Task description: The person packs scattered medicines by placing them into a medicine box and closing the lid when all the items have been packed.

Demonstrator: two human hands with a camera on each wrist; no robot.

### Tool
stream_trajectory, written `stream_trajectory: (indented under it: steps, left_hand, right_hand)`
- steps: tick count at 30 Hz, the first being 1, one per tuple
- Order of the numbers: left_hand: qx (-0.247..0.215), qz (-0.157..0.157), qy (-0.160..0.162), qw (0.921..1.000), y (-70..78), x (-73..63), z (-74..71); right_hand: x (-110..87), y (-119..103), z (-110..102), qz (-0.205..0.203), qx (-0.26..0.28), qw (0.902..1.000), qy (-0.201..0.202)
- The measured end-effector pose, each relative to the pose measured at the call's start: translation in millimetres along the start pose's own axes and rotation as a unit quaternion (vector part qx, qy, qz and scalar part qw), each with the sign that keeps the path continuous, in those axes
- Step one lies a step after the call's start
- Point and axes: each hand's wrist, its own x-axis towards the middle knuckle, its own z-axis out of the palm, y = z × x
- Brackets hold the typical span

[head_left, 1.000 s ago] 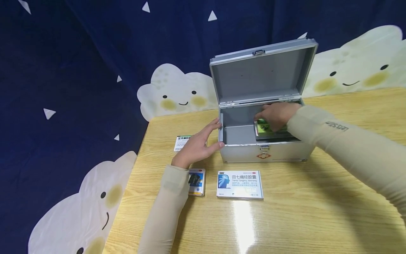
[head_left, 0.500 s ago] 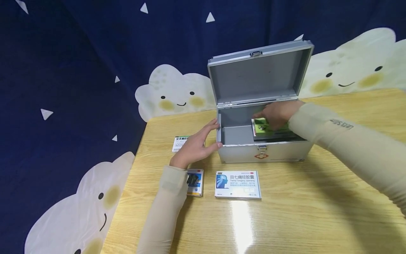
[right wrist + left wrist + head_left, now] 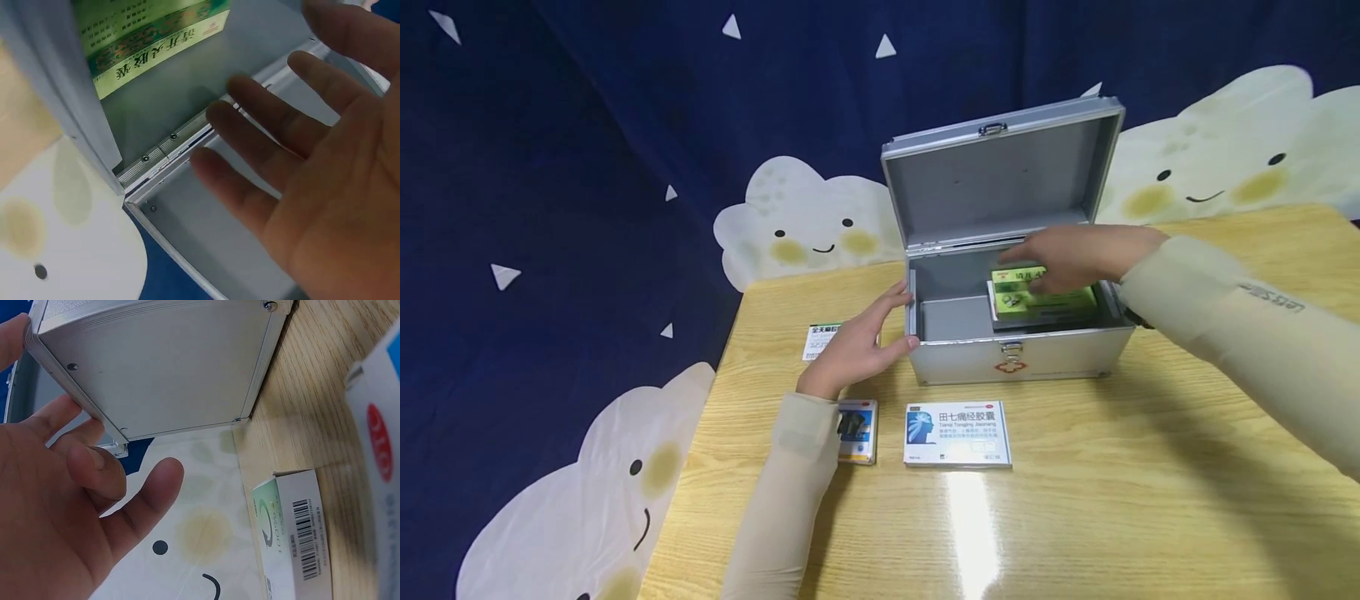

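An aluminium first-aid case (image 3: 955, 358) stands on the table with its lid raised. In its right part lies a yellow-green medicine box (image 3: 1060, 304) on top of a white-edged box. My right hand (image 3: 1075, 254) hovers above that box; the right wrist view shows its fingers spread, with a gap to the green label. My left hand (image 3: 857, 346) rests at the case's left end, thumb by the front corner and fingertips touching the rim. Its other fingers stay loose in the left wrist view, beside the case's end wall (image 3: 162, 369).
A white and blue medicine box (image 3: 958, 435) lies in front of the case. Another blue box (image 3: 859, 429) sits partly under my left forearm, and a white box with a green stripe (image 3: 822, 340) is left of the hand. A patterned dark blue cloth (image 3: 587, 250) hangs behind.
My right hand has lifted off the yellow-green box and moved slightly right, uncovering more of it. The left hand keeps its place at the case; the view has shifted a little.
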Motion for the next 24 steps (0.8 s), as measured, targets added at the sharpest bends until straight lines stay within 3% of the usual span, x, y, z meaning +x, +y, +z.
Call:
stream_trajectory:
  steps: [5, 9, 15, 24]
  left_hand:
    - [-0.003, 0.000, -0.002, 1.0000, -0.2, 0.7, 1.7]
    - [0.002, -0.002, 0.001, 1.0000, 0.1, 0.0, 0.2]
    - [-0.009, -0.003, 0.010, 0.9999, -1.7, -2.7, -1.1]
    - [-0.007, 0.009, 0.001, 0.9999, -2.3, -1.3, 0.5]
  right_hand:
    - [-27.7, -4.1, 3.1, -0.029, 0.055, 0.9968, 0.051]
    - [-49.0, -4.0, 4.3, -0.039, 0.063, 0.9934, 0.088]
    - [-62.8, 2.9, 4.6, -0.026, 0.055, 0.9904, 0.124]
    - [-85.7, 10.7, 15.8, -0.035, 0.093, 0.9819, 0.161]
